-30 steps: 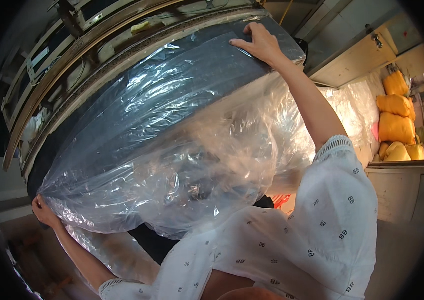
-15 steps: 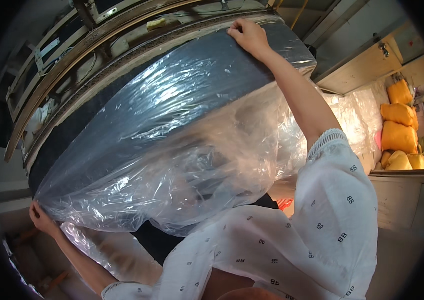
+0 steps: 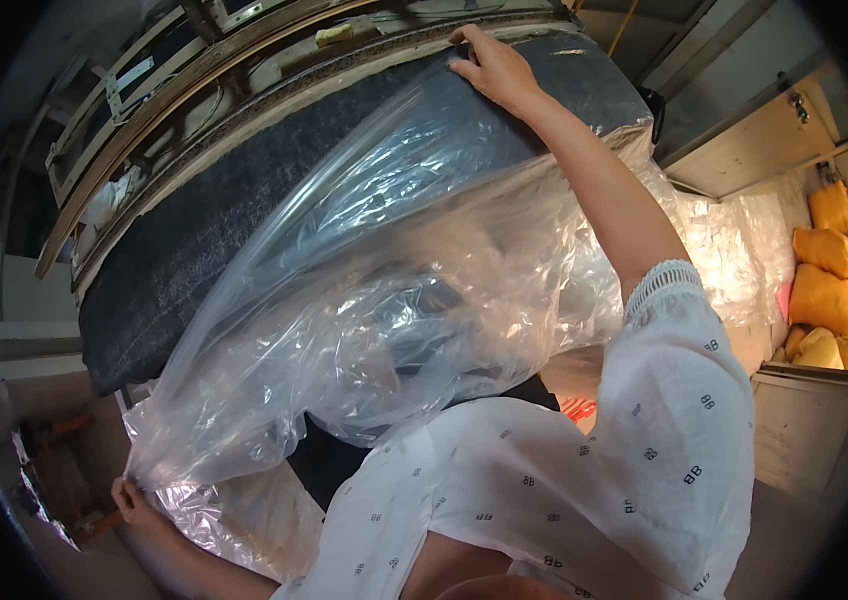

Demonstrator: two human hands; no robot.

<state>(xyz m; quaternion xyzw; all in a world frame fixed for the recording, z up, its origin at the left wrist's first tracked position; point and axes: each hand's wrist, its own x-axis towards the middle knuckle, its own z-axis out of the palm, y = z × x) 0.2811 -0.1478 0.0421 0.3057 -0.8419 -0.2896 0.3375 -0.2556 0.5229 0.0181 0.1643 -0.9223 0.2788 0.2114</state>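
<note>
Clear plastic sheet point(image 3: 344, 330), large and wrinkled, lies slantwise over the dark tabletop point(image 3: 184, 240) and hangs off its near edge in loose folds toward the person's body. Left hand point(image 3: 134, 500), low at the left, beyond the table's corner: thumb and fingers pressed together, pinching a gathered corner of the sheet, which is drawn into a taut point there. Right hand point(image 3: 497, 75), up at the far side of the table, arm stretched out, sits at the sheet's upper end; thumb and forefinger stand apart at the tips, but from here I can't tell whether film is caught between them. A tight fold runs from hand to hand, leaving the left part of the tabletop bare. Behind the table, a long wooden rail point(image 3: 129, 150) and a small yellow piece point(image 3: 336, 35) on the ledge. Off to the right, more crumpled plastic point(image 3: 739, 250), bright under warm light, then orange bundles point(image 3: 826, 300) stacked beside a pale panel point(image 3: 759, 150). Person wears a white top point(image 3: 544, 470) with small dark marks; something red point(image 3: 579, 410) shows near the right side of the waist.
</note>
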